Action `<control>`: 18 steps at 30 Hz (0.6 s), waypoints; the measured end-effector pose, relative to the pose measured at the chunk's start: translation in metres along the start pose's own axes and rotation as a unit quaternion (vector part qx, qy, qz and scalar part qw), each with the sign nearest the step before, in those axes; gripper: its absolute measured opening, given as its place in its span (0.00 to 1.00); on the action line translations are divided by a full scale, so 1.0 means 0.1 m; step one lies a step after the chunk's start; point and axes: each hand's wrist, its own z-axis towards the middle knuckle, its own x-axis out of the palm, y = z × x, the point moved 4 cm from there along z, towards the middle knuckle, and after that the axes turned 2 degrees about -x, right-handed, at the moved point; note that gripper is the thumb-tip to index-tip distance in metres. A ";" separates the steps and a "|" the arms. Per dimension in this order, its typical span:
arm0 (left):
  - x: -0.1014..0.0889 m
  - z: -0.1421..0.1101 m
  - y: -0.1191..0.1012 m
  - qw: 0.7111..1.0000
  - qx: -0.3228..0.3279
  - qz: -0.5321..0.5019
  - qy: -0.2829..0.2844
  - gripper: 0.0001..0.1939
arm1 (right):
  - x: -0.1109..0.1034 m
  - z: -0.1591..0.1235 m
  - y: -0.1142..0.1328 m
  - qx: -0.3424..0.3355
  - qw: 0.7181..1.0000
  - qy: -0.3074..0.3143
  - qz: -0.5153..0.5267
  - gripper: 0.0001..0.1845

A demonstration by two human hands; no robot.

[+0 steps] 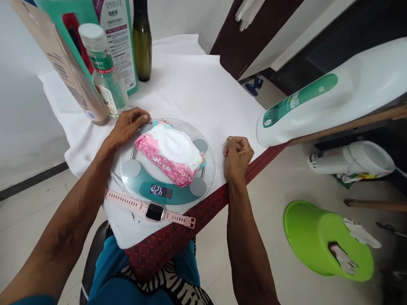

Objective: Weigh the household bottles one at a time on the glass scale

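Note:
A pink and white wet-wipes pack (170,152) lies on a round glass scale (210,169) whose display (161,190) is lit with digits. My left hand (129,125) rests at the scale's far left rim, fingers bent down onto the glass edge and the cloth. To the right of the scale, my right hand (237,154) sits on the white cloth as a closed fist; nothing shows in it. A pink smartwatch (152,210) lies flat in front of the scale.
A clear bottle with a green label (106,72), a beige pack (60,63), a green and white box (117,38) and a dark glass bottle (142,40) stand at the back left. A large white jug (330,97) lies at the right. A green bucket (324,241) sits on the floor.

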 end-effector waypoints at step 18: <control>-0.04 -0.18 -0.20 0.994 0.007 -0.101 -0.048 0.48 | 0.00 0.04 -0.04 -0.019 1.000 0.002 -0.005 0.22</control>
